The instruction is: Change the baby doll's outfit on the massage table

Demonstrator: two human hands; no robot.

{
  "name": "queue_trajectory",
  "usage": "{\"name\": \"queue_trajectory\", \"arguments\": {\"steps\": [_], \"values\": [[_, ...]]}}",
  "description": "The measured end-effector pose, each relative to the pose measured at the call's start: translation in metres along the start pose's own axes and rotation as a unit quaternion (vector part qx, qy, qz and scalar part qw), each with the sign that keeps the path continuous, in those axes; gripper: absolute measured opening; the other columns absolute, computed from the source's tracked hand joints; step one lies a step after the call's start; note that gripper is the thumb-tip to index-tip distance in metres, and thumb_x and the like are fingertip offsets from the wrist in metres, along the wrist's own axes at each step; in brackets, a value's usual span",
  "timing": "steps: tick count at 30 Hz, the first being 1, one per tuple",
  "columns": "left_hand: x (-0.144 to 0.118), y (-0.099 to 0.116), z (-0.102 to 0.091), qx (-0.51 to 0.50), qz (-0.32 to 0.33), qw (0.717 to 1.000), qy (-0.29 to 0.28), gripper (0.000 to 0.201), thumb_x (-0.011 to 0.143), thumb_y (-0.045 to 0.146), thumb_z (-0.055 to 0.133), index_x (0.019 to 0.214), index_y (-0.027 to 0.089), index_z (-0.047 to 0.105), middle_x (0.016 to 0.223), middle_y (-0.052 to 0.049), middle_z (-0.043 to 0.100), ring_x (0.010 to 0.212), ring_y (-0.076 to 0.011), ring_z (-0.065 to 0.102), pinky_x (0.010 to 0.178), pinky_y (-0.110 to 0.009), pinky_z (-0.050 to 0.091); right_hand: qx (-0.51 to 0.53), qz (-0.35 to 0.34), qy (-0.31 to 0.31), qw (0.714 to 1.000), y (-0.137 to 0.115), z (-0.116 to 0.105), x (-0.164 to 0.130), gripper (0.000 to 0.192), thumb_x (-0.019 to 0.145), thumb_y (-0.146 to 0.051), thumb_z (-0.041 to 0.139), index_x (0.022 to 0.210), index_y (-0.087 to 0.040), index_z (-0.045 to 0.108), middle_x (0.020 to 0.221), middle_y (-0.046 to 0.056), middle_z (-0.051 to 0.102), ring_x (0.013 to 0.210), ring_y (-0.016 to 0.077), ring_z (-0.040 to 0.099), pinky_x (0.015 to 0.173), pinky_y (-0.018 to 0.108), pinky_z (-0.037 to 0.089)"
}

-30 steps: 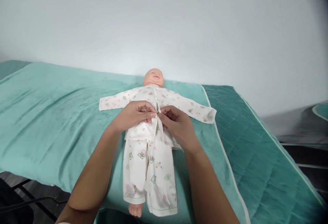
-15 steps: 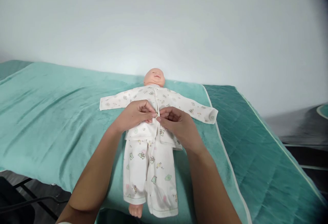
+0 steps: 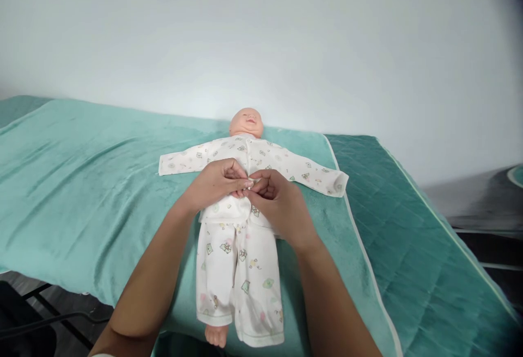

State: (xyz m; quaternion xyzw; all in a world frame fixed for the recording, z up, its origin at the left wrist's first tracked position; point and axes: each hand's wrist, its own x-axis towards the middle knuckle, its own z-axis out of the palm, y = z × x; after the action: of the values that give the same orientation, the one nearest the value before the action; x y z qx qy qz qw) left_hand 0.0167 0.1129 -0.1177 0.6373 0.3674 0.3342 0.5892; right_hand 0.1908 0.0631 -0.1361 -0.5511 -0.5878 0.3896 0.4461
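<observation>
A baby doll (image 3: 246,122) lies on its back, head towards the wall, dressed in a white printed shirt (image 3: 278,156) and matching pants (image 3: 257,280). Both sleeves stretch out to the sides, and one bare foot shows below the left pant leg. At the middle of the shirt's front opening, my left hand (image 3: 223,182) pinches one front edge between thumb and fingers. Directly beside it, my right hand (image 3: 280,199) is closed on the other front edge, thumb and forefinger meeting the left fingertips. Any fastener between them is hidden by the fingers.
A light green blanket (image 3: 73,182) covers the bed under the doll. To the right, a darker green quilted mat (image 3: 408,237) shows beyond the blanket's pale edge. Behind stands a white wall (image 3: 261,41). A black cable (image 3: 57,320) runs at the lower left.
My right hand has shifted slightly left, drawing its shirt edge over towards my left hand. The left hand has barely moved, and the doll lies as before.
</observation>
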Motion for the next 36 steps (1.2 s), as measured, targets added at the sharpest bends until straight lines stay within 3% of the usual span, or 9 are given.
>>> {"name": "queue_trajectory", "arguments": {"steps": [4, 14, 22, 27, 36], "values": [[0.0006, -0.0004, 0.0010, 0.002, -0.006, 1.000, 0.005, 0.027, 0.078, 0.035, 0.078, 0.086, 0.016, 0.059, 0.072, 0.000, 0.065, 0.063, -0.0099, 0.062, 0.061, -0.024, 0.052, -0.066, -0.044, 0.004, 0.997, -0.0012, 0.0033, -0.0026, 0.031, 0.082, -0.023, 0.065, 0.113, -0.026, 0.061, 0.077, -0.003, 0.066, 0.068, 0.0140, 0.063, 0.066, 0.027, 0.050], [-0.0009, 0.0017, 0.0007, 0.024, -0.002, 1.000, 0.004, 0.010, 0.079, 0.017, 0.064, 0.087, 0.019, 0.057, 0.070, 0.003, 0.057, 0.060, -0.0077, 0.056, 0.060, -0.023, 0.048, -0.106, -0.083, -0.005, 0.991, -0.0018, 0.0036, -0.0038, 0.030, 0.085, -0.024, 0.063, 0.114, -0.026, 0.058, 0.074, -0.003, 0.065, 0.064, 0.0137, 0.061, 0.063, 0.026, 0.048], [-0.0017, 0.0051, -0.0012, 0.019, -0.016, 1.000, -0.009, 0.014, 0.075, 0.016, 0.061, 0.089, 0.019, 0.060, 0.073, 0.002, 0.059, 0.061, -0.0077, 0.055, 0.059, -0.022, 0.049, -0.068, -0.060, 0.007, 0.996, 0.0004, 0.0004, -0.0025, 0.025, 0.086, -0.032, 0.066, 0.109, -0.027, 0.062, 0.071, -0.004, 0.064, 0.061, 0.0131, 0.057, 0.061, 0.026, 0.045], [-0.0046, 0.0087, -0.0046, 0.059, -0.037, 0.997, -0.024, 0.010, 0.076, 0.020, 0.061, 0.086, 0.019, 0.060, 0.070, 0.002, 0.061, 0.058, -0.0082, 0.054, 0.051, -0.020, 0.042, -0.057, -0.027, 0.035, 0.997, 0.0020, 0.0009, -0.0015, 0.020, 0.093, -0.040, 0.057, 0.101, -0.024, 0.066, 0.061, -0.004, 0.062, 0.052, 0.0122, 0.054, 0.056, 0.026, 0.042], [-0.0051, 0.0073, -0.0071, 0.089, -0.031, 0.995, -0.026, 0.014, 0.084, 0.028, 0.059, 0.091, 0.018, 0.067, 0.073, -0.001, 0.065, 0.055, -0.0087, 0.056, 0.046, -0.021, 0.038, -0.075, -0.005, 0.060, 0.995, 0.0040, 0.0007, 0.0001, 0.010, 0.087, -0.029, 0.058, 0.089, -0.023, 0.065, 0.059, -0.004, 0.062, 0.049, 0.0113, 0.052, 0.054, 0.025, 0.040]]}}
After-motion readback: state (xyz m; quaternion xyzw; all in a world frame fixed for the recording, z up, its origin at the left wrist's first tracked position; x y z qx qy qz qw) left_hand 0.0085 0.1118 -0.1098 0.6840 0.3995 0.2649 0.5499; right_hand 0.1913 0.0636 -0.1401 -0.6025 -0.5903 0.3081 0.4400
